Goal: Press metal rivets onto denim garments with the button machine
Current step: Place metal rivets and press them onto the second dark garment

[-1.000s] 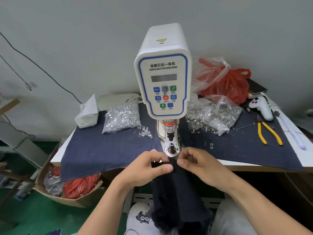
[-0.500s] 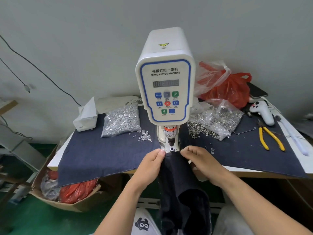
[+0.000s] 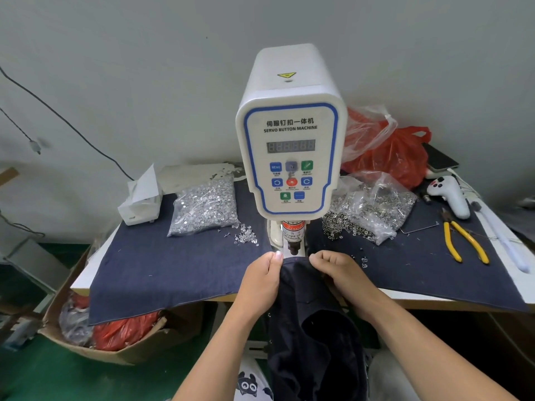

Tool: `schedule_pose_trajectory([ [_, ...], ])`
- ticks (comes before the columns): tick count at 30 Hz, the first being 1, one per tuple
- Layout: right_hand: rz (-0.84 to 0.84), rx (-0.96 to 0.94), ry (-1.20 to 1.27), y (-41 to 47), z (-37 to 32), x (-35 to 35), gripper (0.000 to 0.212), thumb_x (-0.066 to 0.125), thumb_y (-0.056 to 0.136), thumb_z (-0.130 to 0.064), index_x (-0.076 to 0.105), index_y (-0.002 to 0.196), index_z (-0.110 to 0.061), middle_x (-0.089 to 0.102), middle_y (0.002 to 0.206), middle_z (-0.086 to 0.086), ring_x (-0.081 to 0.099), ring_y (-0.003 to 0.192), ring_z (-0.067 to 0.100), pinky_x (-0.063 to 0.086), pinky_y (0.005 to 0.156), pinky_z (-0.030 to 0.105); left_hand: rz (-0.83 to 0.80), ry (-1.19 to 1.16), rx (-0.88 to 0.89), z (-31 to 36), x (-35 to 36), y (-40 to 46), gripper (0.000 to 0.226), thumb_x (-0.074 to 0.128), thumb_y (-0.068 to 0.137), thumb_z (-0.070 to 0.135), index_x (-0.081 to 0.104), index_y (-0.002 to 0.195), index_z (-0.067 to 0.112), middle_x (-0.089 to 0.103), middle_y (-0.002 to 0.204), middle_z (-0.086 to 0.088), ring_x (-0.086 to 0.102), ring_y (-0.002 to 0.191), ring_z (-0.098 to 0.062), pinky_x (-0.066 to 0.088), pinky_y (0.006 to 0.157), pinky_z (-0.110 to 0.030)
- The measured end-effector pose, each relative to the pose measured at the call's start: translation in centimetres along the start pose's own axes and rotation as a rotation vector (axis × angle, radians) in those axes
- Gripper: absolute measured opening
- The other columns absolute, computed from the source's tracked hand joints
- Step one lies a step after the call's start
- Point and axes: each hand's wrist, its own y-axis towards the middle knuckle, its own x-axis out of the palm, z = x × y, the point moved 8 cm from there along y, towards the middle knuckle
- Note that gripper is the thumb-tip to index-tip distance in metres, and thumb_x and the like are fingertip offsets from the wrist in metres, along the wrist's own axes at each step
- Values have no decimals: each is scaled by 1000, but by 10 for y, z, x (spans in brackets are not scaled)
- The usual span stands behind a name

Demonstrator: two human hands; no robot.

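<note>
Under machine head (image 3: 291, 157): both hands' fingers (image 3: 275, 260) pinch denim garment (image 3: 312, 328); rivet bags (image 3: 204, 208) flank.

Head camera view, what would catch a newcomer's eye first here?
The white servo button machine stands tall at the table's middle. Below its press head, the left hand and right hand hold the dark denim garment by its top edge. A clear bag of silver rivets lies left of the machine.

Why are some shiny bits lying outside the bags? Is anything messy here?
Yes. A little heap of loose rivets has spilled onto the blue cloth beside the left bag, and a few rings lie loose below the right bag. Nothing looks broken.
</note>
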Motion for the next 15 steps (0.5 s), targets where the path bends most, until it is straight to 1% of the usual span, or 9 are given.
schedule_pose_trajectory([
  [5, 20, -2, -14, 0, 1, -2, 43, 59, 103, -28, 56, 60, -25, 44, 57, -10, 34, 42, 0, 26, 40, 14, -2, -54, -21, -1, 2, -1, 41, 39, 114, 34, 40, 76, 18, 44, 73, 3, 40, 69, -10, 33, 64, -29],
  [9, 19, -2, 3, 2, 2, -2, 44, 59, 104, -24, 55, 60, -24, 44, 55, -12, 36, 43, -2, 27, 40, 12, -12, -84, -20, 0, 3, -2, 40, 39, 114, 32, 43, 78, 15, 45, 77, -2, 42, 73, -13, 34, 69, -35],
  [11, 17, -3, -1, 3, 2, -2, 41, 58, 104, -24, 54, 63, -23, 43, 56, -12, 36, 44, -3, 28, 41, 11, -13, -86, -23, 1, 3, -2, 39, 38, 114, 31, 43, 79, 15, 46, 77, -3, 42, 74, -14, 34, 70, -36],
  [15, 15, -11, -38, 4, 3, -3, 36, 57, 105, -25, 49, 70, -21, 39, 54, -12, 33, 38, 0, 25, 38, 10, -12, -94, -29, 1, 2, -4, 39, 39, 114, 31, 42, 78, 15, 44, 76, -1, 41, 73, -13, 34, 69, -36],
])
